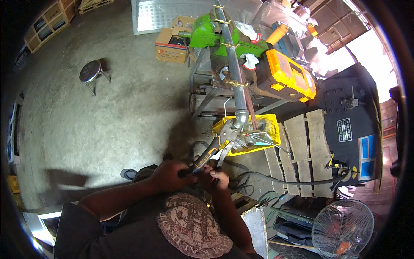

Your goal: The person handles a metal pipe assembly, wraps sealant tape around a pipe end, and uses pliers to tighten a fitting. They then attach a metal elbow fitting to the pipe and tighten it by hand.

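Note:
Locking pliers [208,158] with a black and orange handle reach up from my hands. Their metal jaws are at the elbow fitting [241,117] on the near end of a long grey metal pipe [233,60]. My left hand [172,175] is closed at the lower end of the upper handle. My right hand [214,179] wraps round the handles beside it, thumb uppermost. Several brass-coloured fittings [236,83] stick out along the pipe. It runs over a green bench vise [205,32] on a metal-legged bench.
Below the elbow stands a yellow crate [273,129] of metal parts. An orange and black toolbox [290,75] and white gloves [250,61] lie on the bench. Wooden planks [297,151], hoses [276,178] and a fan [343,224] are to the right; a round stool [90,71] stands left.

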Tool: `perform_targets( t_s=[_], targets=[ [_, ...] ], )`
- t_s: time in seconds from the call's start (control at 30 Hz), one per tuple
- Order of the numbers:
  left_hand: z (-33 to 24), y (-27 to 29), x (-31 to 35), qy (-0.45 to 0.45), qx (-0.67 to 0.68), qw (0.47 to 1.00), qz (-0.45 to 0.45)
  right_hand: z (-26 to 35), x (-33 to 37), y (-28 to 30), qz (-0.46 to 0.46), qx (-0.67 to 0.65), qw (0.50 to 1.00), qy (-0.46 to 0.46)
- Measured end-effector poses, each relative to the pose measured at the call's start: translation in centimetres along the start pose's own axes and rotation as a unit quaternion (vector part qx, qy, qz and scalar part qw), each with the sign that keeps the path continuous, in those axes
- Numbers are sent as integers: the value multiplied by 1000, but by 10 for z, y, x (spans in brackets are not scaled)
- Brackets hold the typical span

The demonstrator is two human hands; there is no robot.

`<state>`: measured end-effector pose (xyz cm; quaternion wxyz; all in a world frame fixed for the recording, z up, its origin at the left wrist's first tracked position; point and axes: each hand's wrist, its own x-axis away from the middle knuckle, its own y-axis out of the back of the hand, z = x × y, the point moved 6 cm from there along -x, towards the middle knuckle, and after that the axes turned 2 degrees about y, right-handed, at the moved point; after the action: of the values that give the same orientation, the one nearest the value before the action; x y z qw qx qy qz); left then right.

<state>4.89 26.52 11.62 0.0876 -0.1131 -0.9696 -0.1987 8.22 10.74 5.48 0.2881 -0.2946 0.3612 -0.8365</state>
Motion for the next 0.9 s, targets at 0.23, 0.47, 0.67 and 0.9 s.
perform_targets(
  t_s=[0.23, 0.47, 0.67, 0.9],
  targets=[
    [21, -27, 2, 187, 271, 930, 164, -5, -1, 14, -15, 3, 999, 30],
    [15, -18, 3, 207, 171, 948, 169, 4, -5, -10, -22, -35, 997, 59],
    [5, -12, 2, 148, 159, 964, 154, 4, -5, -20, 6, -109, 993, 47],
    [17, -13, -1, 147, 61, 975, 153, -4, -9, 6, -81, -82, 992, 59]
  ],
)
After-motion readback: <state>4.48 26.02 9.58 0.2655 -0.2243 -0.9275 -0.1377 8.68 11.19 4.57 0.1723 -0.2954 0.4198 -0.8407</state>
